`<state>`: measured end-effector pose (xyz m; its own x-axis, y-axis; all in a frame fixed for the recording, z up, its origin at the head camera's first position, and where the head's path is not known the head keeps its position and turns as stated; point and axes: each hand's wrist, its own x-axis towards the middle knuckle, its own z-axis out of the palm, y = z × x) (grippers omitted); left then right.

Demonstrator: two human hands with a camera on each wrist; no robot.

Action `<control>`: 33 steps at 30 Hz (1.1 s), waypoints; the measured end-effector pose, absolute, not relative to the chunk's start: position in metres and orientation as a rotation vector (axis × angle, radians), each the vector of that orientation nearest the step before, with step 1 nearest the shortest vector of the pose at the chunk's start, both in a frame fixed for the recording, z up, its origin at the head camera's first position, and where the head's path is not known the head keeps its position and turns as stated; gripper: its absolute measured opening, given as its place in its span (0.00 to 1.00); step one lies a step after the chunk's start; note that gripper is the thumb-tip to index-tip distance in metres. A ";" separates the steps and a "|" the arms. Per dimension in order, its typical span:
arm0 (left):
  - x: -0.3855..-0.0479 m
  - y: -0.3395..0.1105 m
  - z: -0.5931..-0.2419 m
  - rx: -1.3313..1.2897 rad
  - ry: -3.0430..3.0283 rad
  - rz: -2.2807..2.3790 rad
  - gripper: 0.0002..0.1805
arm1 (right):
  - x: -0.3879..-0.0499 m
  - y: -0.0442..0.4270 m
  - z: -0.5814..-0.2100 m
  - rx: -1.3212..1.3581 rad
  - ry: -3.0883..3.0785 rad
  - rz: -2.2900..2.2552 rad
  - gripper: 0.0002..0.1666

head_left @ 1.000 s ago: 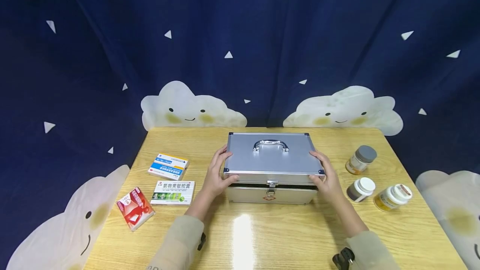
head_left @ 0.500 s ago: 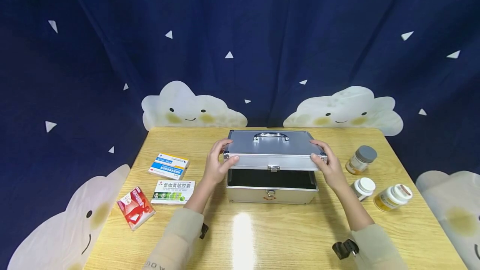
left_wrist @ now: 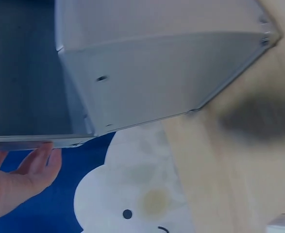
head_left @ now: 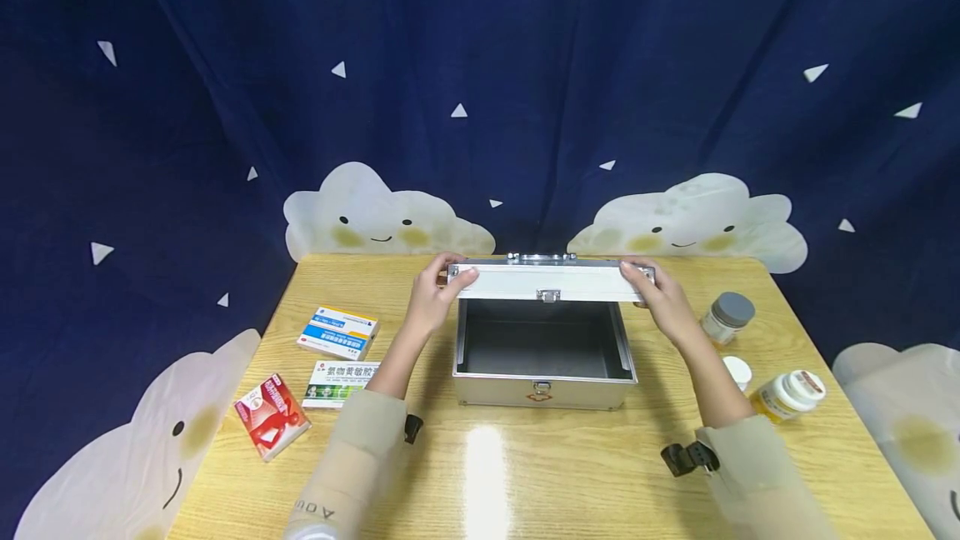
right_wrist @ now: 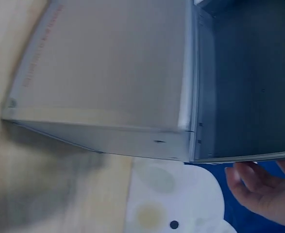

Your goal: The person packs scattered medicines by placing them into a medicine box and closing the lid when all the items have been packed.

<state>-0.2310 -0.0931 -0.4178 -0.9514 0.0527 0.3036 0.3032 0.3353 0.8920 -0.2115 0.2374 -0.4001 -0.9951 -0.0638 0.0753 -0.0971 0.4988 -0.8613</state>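
Table (head_left: pixel 570 482): wood grain, carries everything.
Red box (head_left: pixel 272 417): left of case, nearest of three medicine boxes.
White-capped bottles (head_left: pixel 789 395): two, right of case, one partly behind right forearm.
Case (head_left: pixel 495 391): silver, mid-table, grey interior visible.
Left hand (head_left: pixel 435 294): clamped on lid's left end, thumb on front face.
Right hand (head_left: pixel 666 298): same on right end.
Lid (head_left: pixel 510 282): raised, tilted back.
Curtain (head_left: pixel 495 40): dark blue, behind table.

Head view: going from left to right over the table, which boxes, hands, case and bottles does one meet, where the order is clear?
Red box, blue-and-white box, left hand, silver case, right hand, grey-capped bottle, yellow bottle with white cap.
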 end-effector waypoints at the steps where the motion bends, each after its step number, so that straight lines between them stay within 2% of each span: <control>1: -0.233 -0.093 -0.415 -0.301 -2.394 -1.671 0.20 | -0.214 0.237 -0.397 0.128 -2.700 1.576 0.34; 11: -0.254 -0.093 -0.390 -0.132 -2.573 -1.710 0.27 | -0.236 0.239 -0.371 0.017 -2.849 1.718 0.51; 19: -0.268 -0.094 -0.375 -0.013 -2.665 -1.841 0.41 | -0.253 0.238 -0.359 -0.058 -2.909 1.740 0.52; 24: -0.276 -0.094 -0.369 0.054 -2.686 -1.925 0.46 | -0.262 0.241 -0.359 -0.097 -2.889 1.779 0.53; 28: -0.281 -0.093 -0.366 0.074 -2.682 -1.975 0.46 | -0.265 0.245 -0.361 -0.136 -2.849 1.838 0.52; 33: -0.284 -0.092 -0.368 0.054 -2.641 -1.985 0.42 | -0.268 0.246 -0.366 -0.123 -2.790 1.923 0.51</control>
<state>-0.2845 -0.0922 -0.3676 -0.9863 0.0712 -0.1487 -0.1230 0.2826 0.9513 -0.2678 0.2457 -0.3659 -0.9666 -0.0809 -0.2434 0.1986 0.3641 -0.9099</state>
